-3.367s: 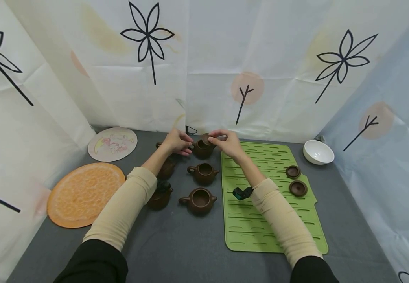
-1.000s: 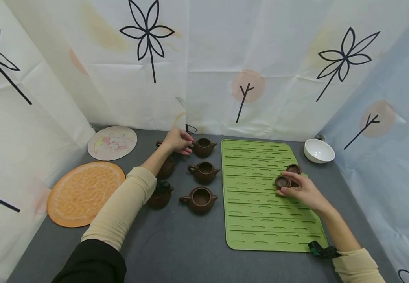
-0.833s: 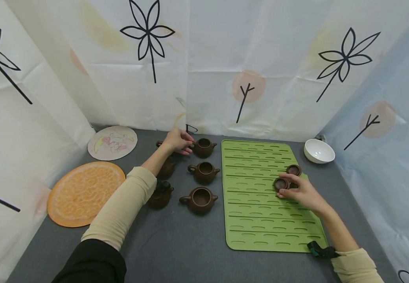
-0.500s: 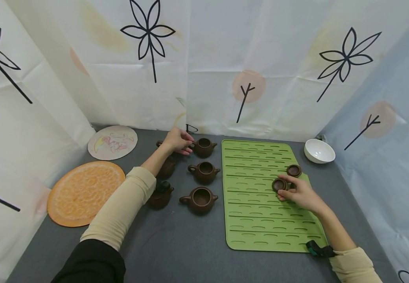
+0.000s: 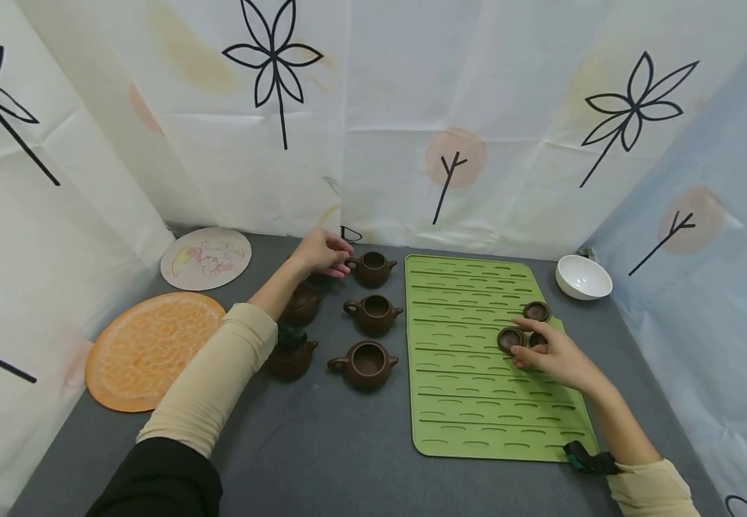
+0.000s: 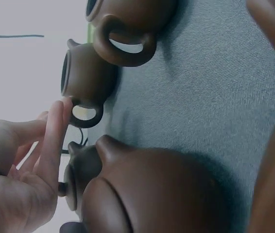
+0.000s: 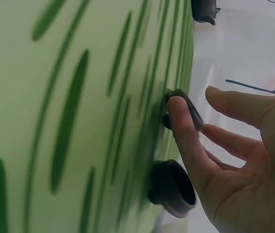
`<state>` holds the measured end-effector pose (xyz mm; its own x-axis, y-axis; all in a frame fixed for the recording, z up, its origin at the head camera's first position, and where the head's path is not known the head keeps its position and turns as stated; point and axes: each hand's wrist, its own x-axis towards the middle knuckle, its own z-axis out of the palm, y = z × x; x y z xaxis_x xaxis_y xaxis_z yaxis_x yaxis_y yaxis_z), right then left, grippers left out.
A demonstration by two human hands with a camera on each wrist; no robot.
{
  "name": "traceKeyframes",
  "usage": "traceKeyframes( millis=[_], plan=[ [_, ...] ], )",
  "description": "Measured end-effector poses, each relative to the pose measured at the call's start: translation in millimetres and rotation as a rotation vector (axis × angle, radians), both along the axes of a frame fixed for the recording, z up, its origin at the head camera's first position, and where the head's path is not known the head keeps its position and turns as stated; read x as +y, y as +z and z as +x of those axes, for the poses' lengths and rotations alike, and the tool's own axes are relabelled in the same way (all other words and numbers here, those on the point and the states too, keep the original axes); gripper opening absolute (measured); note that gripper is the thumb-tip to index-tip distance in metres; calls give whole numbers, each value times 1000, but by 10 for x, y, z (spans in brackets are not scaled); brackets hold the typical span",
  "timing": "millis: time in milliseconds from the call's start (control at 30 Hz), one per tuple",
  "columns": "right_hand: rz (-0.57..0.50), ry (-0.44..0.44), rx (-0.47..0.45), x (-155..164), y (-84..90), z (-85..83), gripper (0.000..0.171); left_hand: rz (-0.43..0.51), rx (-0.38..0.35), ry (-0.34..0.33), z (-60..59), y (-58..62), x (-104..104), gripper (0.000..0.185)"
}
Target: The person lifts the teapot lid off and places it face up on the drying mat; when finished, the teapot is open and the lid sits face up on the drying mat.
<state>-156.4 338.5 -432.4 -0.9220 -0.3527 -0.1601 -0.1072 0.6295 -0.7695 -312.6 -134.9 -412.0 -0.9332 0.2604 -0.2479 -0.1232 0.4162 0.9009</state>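
My left hand (image 5: 320, 253) is at the handle of the far lidless brown teapot (image 5: 373, 270). In the left wrist view its straight fingertips touch or nearly touch that handle's top. My right hand (image 5: 559, 357) hovers over the green mat, its fingers spread around a small brown teapot lid (image 5: 511, 340) that lies hollow side up. In the right wrist view the thumb and fingers stand apart, one finger overlapping the lid (image 7: 192, 112). Beside it are another upturned lid (image 5: 537, 311) and a third, mostly hidden under the hand. Two more lidless teapots, a middle one (image 5: 373, 314) and a near one (image 5: 365, 365), stand in a column.
Lidded teapots, one (image 5: 302, 307) under my left forearm and another (image 5: 291, 360) nearer, form a left column. The green mat (image 5: 464, 402) lies right of the pots. An orange round mat (image 5: 154, 352), a pale round mat (image 5: 205, 260) and a white bowl (image 5: 583, 277) sit farther out.
My right hand has carried the far teapot's lid rightward, laid it upturned on the green mat and loosened its fingers. My left hand has shifted slightly left and back from the handle.
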Motion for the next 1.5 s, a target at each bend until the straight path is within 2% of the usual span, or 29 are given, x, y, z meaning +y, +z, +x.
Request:
traceKeyframes(
  millis=[167, 300, 500, 633, 900, 1133, 1267, 1500],
  plan=[
    [54, 8, 80, 15, 104, 48, 66, 28, 2, -24, -5, 53, -65, 31],
    [54, 8, 139, -3, 186, 46, 62, 22, 31, -54, 1, 103, -149, 31],
    [3, 5, 199, -137, 288, -68, 55, 38, 79, -53, 3, 176, -347, 31],
    [-32, -4, 236, -300, 348, -185, 48, -2, 127, -27, -1, 215, -509, 32],
    [-214, -20, 215, -779, 452, -485, 39, -121, 224, 42, 25, 167, -864, 33],
    [-322, 47, 155, -1224, 527, -798, 35, -200, 214, 72, 120, 47, -1118, 33],
    [-377, 75, 97, -1463, 562, -938, 35, -235, 204, 71, 147, -21, -1197, 35],
    [-470, 111, 2, -1889, 589, -1155, 34, -233, 206, 22, 92, -107, -1228, 37]
  ],
)
